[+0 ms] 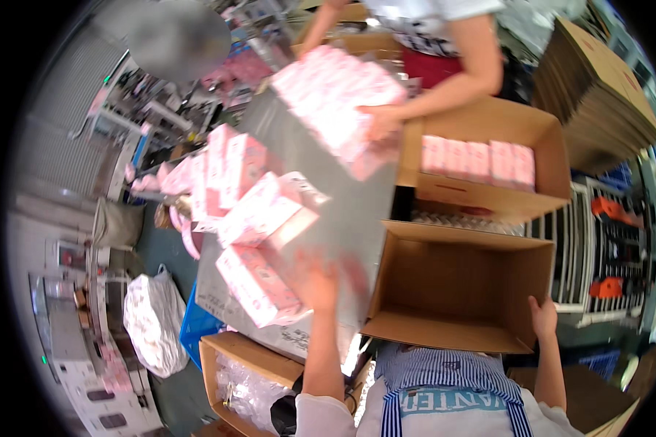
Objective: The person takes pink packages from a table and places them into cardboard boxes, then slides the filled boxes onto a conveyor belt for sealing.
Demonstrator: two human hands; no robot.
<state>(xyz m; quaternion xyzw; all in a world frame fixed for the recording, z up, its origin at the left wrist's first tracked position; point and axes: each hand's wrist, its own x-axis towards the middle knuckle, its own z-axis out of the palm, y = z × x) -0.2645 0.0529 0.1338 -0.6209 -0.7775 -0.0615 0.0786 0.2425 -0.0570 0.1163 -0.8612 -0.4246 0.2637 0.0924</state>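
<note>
Since I'm only riding along on the head view, take this as long-distance advice. Right grip (542,317) looks clamped on the rim of the open carton (459,280) at 4 o'clock; I'd make that pinch firm so the box doesn't skate around. Left grip (316,282) is a blur at 6 o'clock, just beside the nearest pink pack (259,288) between 7 and 8. I can't tell if its fingers are apart, together or on the pack. My take: go slower, spread the fingers and press the flat sides, as these probably dent easily. The other pink packs (244,171) pile up loosely at 9 to 10, so I'd work from the near end.

Bench (342,211) is grey metal, kinda shiny. Co-worker (430,69) at 1 is handling a blurry pink batch (335,95), with a part-filled carton (463,197) and flattened cardboard (598,95) around 2, roller conveyor (567,247) at 3, white sack (153,320) at 8.
</note>
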